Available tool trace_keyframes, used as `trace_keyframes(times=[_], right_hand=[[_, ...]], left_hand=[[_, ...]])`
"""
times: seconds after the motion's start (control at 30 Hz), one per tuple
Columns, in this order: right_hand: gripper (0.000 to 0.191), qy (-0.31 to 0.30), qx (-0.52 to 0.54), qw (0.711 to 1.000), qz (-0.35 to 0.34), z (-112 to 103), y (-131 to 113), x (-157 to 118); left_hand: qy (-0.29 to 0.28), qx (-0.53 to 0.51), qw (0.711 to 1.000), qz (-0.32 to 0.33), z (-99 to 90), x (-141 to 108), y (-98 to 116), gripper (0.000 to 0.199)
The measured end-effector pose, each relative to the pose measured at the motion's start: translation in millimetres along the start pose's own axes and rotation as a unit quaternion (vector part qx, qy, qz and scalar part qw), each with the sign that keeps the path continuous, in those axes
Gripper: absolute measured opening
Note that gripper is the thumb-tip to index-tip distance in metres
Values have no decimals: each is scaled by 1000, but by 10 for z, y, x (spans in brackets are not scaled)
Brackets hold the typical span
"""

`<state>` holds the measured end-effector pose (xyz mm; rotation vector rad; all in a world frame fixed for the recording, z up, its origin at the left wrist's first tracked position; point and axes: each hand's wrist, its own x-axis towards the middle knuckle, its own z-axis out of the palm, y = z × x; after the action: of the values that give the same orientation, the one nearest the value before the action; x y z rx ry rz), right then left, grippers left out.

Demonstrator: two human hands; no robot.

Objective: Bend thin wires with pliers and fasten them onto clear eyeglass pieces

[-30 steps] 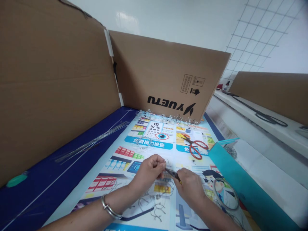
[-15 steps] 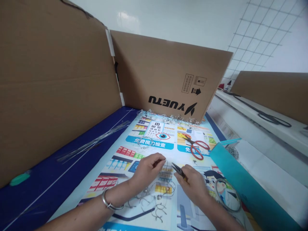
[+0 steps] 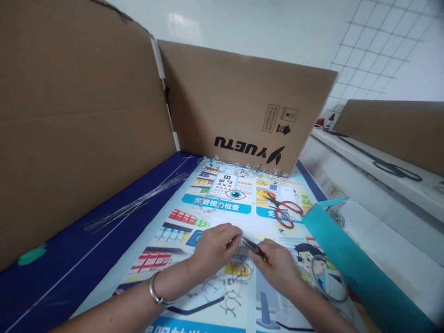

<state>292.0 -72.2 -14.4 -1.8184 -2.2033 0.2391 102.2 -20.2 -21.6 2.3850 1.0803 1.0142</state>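
My left hand is closed in a pinch above the printed sheet, on a thin wire that barely shows at the fingertips. My right hand is wrapped around a pair of pliers. The dark jaws point left and meet the wire close to the left fingertips; whether they grip it I cannot tell. Beneath and in front of both hands lie several short, curved wire pieces and a small round clear bead. Red-handled scissors rest open beyond my right hand.
A wire coil lies right of my right forearm, beside a turquoise box. Cardboard panels stand at the back and left. Small wire pieces line the back edge. Long thin strands lie on the blue cloth.
The pliers have moved left, so their jaws now meet the wire at my left fingertips. My left hand has shifted slightly right. The view has moved a little.
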Motion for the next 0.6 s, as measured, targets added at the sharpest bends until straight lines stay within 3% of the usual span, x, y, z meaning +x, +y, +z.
trace_keyframes(times=[0.4, 0.6], right_hand=[[38, -11, 10, 999, 43, 26, 46, 19], [38, -3, -9, 999, 45, -3, 58, 24]], left_hand=[[-33, -31, 999, 30, -31, 29, -14, 19], [-31, -76, 997, -4, 0, 29, -23, 17]])
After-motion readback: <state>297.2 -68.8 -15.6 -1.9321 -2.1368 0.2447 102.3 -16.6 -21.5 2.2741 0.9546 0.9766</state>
